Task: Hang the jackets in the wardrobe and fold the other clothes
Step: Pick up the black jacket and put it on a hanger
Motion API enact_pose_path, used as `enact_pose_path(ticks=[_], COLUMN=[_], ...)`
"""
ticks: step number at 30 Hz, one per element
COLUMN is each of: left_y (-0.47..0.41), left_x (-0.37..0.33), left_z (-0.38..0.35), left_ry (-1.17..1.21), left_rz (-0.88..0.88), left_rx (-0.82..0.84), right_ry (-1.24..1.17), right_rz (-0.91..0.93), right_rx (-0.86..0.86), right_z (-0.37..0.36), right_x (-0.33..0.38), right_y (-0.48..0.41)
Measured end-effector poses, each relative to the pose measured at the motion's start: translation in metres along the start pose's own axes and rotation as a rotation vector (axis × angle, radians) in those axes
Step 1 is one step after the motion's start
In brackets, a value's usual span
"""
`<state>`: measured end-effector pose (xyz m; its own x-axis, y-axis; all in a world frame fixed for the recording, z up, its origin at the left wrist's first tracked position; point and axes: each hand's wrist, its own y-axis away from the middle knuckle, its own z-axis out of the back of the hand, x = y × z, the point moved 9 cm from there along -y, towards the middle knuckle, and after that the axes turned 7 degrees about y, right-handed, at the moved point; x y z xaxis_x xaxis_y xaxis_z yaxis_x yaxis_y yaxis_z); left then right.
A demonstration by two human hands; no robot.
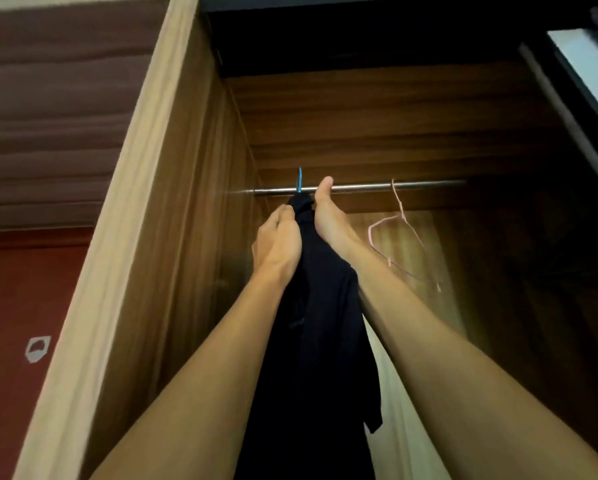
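dim, warm | wardrobe [377, 126] top in shadow | soft blur | wide-angle edge bending

On the left is a red wall [20, 299]. A small white and grey thing [38, 348] is stuck low on it. It is too blurry to tell what it is. Above the red wall is a dark brown part [58, 116] with long stripes going across. Up in the top right corner is a bright, pale pane [588, 64]. A dark frame [567, 112] runs along its left side. A thin pink hanger [400, 206] hangs tilted, with nothing on it.
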<state>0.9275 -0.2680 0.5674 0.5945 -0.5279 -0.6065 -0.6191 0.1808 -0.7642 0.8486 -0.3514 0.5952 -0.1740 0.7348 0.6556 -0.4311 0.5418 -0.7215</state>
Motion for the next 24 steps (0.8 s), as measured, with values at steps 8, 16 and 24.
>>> enact_pose_path(ticks=[8,16,24], left_y=[-0.061,-0.079,-0.053], left_x=[0.007,0.036,0.078], left_z=[-0.023,-0.022,-0.020], left_ry=[-0.028,-0.045,0.000], left_rz=[-0.051,-0.083,-0.029], left_rx=[0.100,0.088,0.079], right_ry=[-0.051,0.002,-0.057], right_rz=[0.062,0.022,-0.018], right_rx=[0.048,0.011,-0.041], right_z=[-0.017,-0.040,-0.049], right_x=[0.008,-0.027,-0.054], right_y=[-0.077,-0.132,-0.123])
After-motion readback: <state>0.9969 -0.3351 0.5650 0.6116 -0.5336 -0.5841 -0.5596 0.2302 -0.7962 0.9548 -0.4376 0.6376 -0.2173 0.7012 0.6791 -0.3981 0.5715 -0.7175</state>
